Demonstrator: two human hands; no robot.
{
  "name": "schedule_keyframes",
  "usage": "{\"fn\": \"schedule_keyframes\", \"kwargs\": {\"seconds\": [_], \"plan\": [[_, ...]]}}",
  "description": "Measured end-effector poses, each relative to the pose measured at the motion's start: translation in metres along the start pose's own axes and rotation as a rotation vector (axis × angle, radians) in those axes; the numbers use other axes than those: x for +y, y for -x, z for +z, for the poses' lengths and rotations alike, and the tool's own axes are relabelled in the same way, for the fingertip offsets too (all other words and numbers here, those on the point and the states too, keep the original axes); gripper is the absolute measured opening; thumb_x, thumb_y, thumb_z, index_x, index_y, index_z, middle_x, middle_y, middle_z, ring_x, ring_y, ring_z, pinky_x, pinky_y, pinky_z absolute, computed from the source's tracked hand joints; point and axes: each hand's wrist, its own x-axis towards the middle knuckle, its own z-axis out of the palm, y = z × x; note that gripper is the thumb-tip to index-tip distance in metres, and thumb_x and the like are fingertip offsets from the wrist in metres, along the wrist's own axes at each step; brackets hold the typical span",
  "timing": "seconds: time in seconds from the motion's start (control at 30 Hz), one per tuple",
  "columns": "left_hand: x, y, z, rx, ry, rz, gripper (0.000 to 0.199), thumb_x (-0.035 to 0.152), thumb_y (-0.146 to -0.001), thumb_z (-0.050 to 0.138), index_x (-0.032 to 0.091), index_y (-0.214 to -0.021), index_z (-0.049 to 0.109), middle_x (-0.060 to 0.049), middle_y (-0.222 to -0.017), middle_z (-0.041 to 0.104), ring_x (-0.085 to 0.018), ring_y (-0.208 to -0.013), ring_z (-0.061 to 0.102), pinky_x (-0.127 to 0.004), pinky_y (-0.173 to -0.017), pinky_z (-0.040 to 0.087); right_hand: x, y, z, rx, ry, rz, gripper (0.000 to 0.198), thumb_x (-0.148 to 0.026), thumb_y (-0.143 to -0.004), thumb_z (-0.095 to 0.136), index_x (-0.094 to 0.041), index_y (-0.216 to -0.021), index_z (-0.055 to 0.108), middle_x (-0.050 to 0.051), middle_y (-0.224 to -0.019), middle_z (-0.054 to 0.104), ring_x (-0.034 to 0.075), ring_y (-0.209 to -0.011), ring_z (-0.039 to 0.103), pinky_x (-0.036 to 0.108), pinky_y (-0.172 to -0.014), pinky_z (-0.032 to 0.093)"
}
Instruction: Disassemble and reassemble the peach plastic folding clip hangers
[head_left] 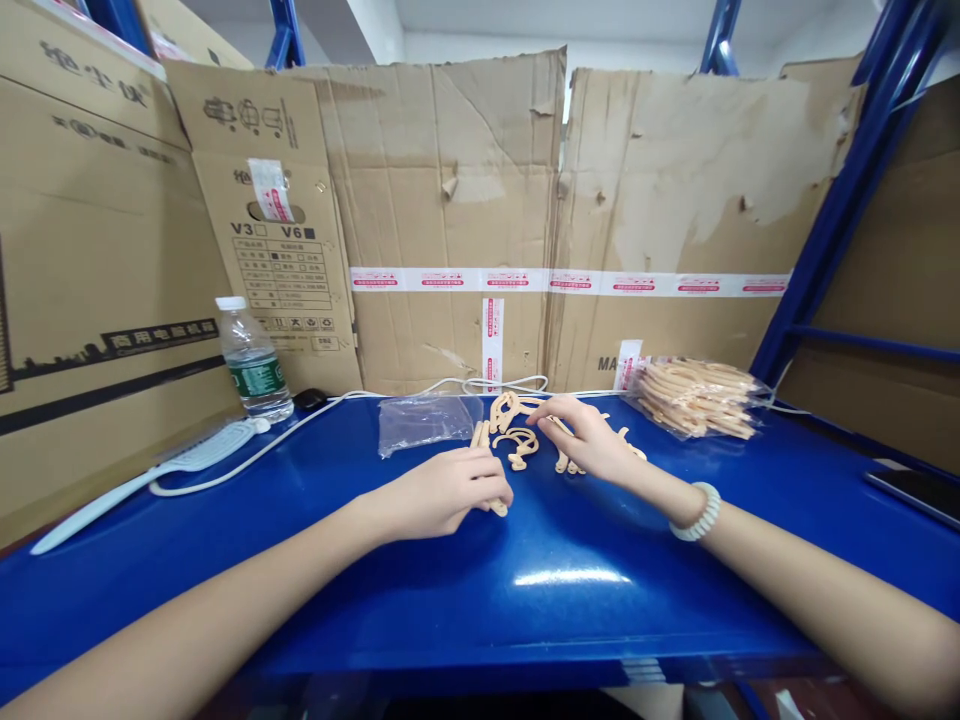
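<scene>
My left hand [457, 492] is closed around slim beige plastic pieces [481, 432], which look like parts of folding hangers. Their ends stick out above and below my fingers. To the right, my right hand [585, 435], with a pale beaded band at the wrist, is held over a loose group of similar parts, fingers apart and apparently gripping nothing. Between the hands lies a beige hook-shaped piece [523, 445], and behind it another curved piece [510, 408]. More beige bars [570, 465] show beneath my right palm, partly hidden by it.
A flat clear plastic bag [424, 424] lies behind my left hand. A full bag of beige pieces [694, 397] sits at the back right. Leftward are a water bottle [255, 362], a pale blue hairbrush [161, 475] and a white cable [217, 488]. A phone [919, 492] lies far right; cardboard stands behind.
</scene>
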Motion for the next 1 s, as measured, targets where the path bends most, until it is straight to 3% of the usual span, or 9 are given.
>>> {"fn": "schedule_keyframes", "kwargs": {"seconds": [0.17, 0.3, 0.4, 0.6, 0.8, 1.0], "plan": [[0.017, -0.003, -0.004, -0.037, -0.091, 0.064, 0.032, -0.003, -0.082, 0.041, 0.018, -0.099, 0.059, -0.007, -0.095, 0.065, -0.02, -0.088, 0.057, -0.03, -0.079, 0.046, 0.001, 0.002, -0.001, 0.049, -0.013, 0.005, 0.019, -0.017, -0.094, 0.05, -0.019, -0.089, 0.068, 0.006, -0.09, 0.072, 0.022, -0.087, 0.063, 0.037, -0.08, 0.048], [0.011, 0.0, -0.006, -0.08, -0.275, 0.004, 0.031, -0.001, -0.08, 0.043, 0.016, -0.102, 0.058, -0.009, -0.098, 0.064, -0.024, -0.091, 0.057, -0.033, -0.077, 0.048, 0.003, 0.003, -0.001, 0.059, -0.02, 0.01, 0.02, -0.019, -0.094, 0.05, -0.018, -0.089, 0.069, 0.007, -0.09, 0.073, 0.023, -0.086, 0.063, 0.037, -0.08, 0.047], [0.007, 0.002, -0.007, -0.085, -0.296, -0.058, 0.03, -0.001, -0.081, 0.043, 0.016, -0.101, 0.057, -0.01, -0.097, 0.064, -0.026, -0.092, 0.057, -0.033, -0.073, 0.048, 0.002, 0.003, -0.002, 0.055, -0.025, 0.008, 0.02, -0.019, -0.094, 0.049, -0.019, -0.088, 0.068, 0.006, -0.091, 0.073, 0.022, -0.087, 0.063, 0.037, -0.081, 0.047], [0.002, 0.004, -0.005, -0.129, -0.226, -0.108, 0.025, -0.002, -0.078, 0.05, 0.02, -0.089, 0.054, -0.003, -0.087, 0.062, -0.02, -0.086, 0.059, -0.028, -0.075, 0.047, 0.0, 0.002, -0.005, 0.045, -0.027, 0.011, 0.02, -0.018, -0.092, 0.05, -0.019, -0.086, 0.068, 0.006, -0.089, 0.073, 0.022, -0.085, 0.062, 0.037, -0.079, 0.046], [-0.016, 0.009, -0.005, -0.107, -0.102, -0.158, 0.014, 0.009, -0.092, 0.049, 0.019, -0.094, 0.058, -0.004, -0.095, 0.063, -0.019, -0.09, 0.061, -0.028, -0.078, 0.049, 0.0, 0.003, -0.005, 0.041, -0.033, 0.014, 0.02, -0.019, -0.092, 0.049, -0.019, -0.086, 0.068, 0.006, -0.089, 0.073, 0.022, -0.086, 0.062, 0.037, -0.08, 0.046], [-0.024, 0.011, -0.005, -0.077, -0.007, -0.172, 0.026, 0.003, -0.089, 0.048, 0.019, -0.102, 0.064, -0.007, -0.104, 0.065, -0.021, -0.102, 0.061, -0.032, -0.089, 0.05, 0.003, 0.003, -0.004, 0.028, -0.033, 0.008, 0.02, -0.02, -0.094, 0.049, -0.019, -0.089, 0.068, 0.006, -0.09, 0.072, 0.022, -0.086, 0.062, 0.038, -0.08, 0.047]]}}
